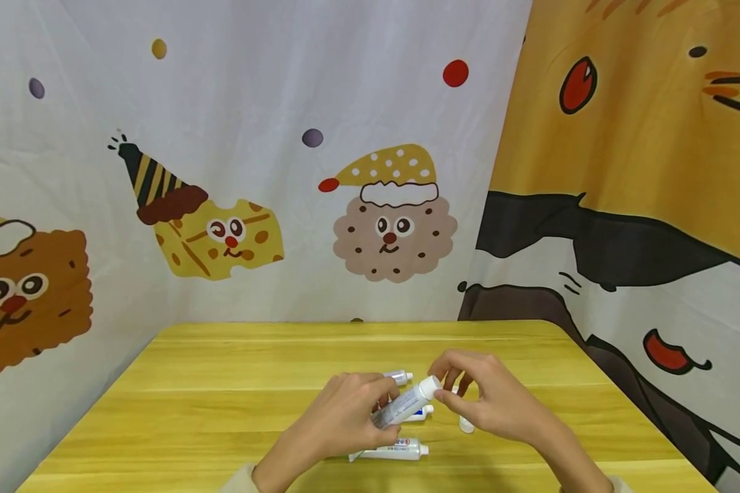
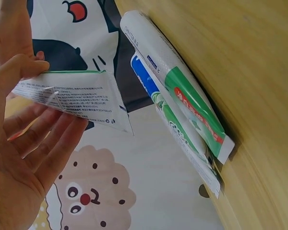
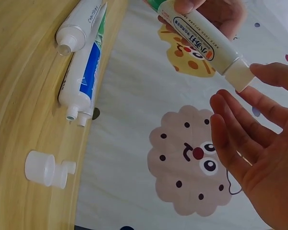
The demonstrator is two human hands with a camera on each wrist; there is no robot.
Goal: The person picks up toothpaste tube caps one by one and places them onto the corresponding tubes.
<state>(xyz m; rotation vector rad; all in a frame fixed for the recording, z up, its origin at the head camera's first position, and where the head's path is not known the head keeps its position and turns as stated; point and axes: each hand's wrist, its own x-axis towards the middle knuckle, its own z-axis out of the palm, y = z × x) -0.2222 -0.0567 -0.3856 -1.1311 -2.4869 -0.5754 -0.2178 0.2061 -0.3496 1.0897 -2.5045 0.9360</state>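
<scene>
Toothpaste tube of white, printed plastic with an oval badge and a flat crimped tail point(image 3: 197, 36), held tilted in the air above the yellow wood-grained counter point(image 1: 222, 383), nozzle end raised toward the right hand point(image 1: 493, 397). Left hand point(image 1: 345, 414) gripping the body, thumb on one side and fingers on the other, tail jutting out freely. Right thumb and forefinger pinching the short white cylindrical cap point(image 3: 239, 75) at the nozzle end, remaining fingers off it.

Step in hand, by the look of it: turning the cap. Loosening or tightening, impossible to say from this moment alone. For a clean job, hold the tube firmly near the shoulder, but without a hard squeeze: walls probably soft, with a risk of paste at the nozzle. Twist squarely around the long axis, in short strokes, without levering the neck sideways. Maintain the pinch through the last bit of thread, to avoid dropping the cap.

Mind the three loose, whitish round caps point(image 3: 40, 167) standing on the counter, and the three uncapped white toothpaste tubes with coloured labels point(image 3: 79, 88) lying close by. Best to work above them, with wrists high enough to avoid knocking any over.
</scene>
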